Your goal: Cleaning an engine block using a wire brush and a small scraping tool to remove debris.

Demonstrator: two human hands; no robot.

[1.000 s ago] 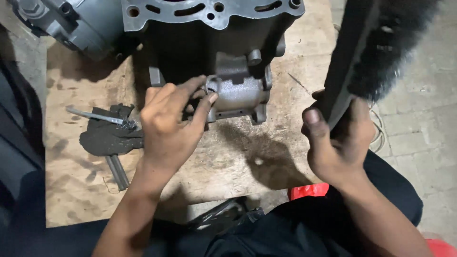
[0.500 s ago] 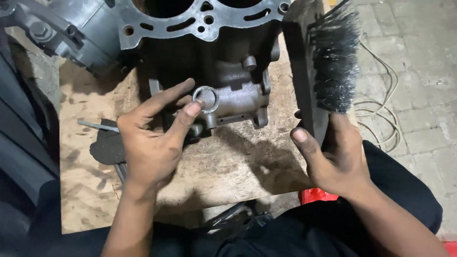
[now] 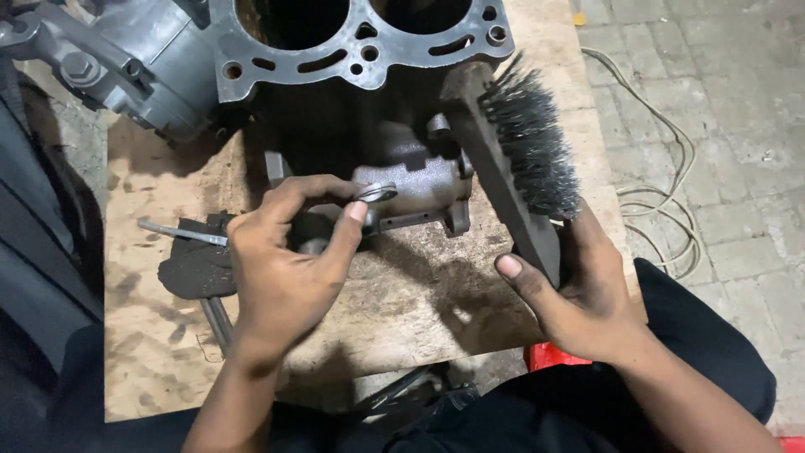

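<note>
- While the left hand (image 3: 281, 273) rests against the side of the engine block (image 3: 352, 75), its fingers (image 3: 356, 214) are curled loosely and pinch a small metal ring (image 3: 377, 193) at a port on the grey housing (image 3: 419, 180) — thumb below, forefinger arched above.
- The right hand (image 3: 587, 294) is closed around the handle of a wire brush (image 3: 520, 151), thumb pressed along the near face.
- The brush's long axis runs from that hand up and leftwards, its top end leaning by the block's upper edge; the dark bristles face right, away from the housing.
- The ring lies just left of the brush handle, so the left hand is the nearer one — it is already on it.
- The ring looks thin, round and shiny; the housing is dull cast grey.
- Everything sits on a worn wooden counter (image 3: 419, 310), with a dark rag (image 3: 197, 268) and a metal rod (image 3: 180, 232) left of the left hand.
</note>
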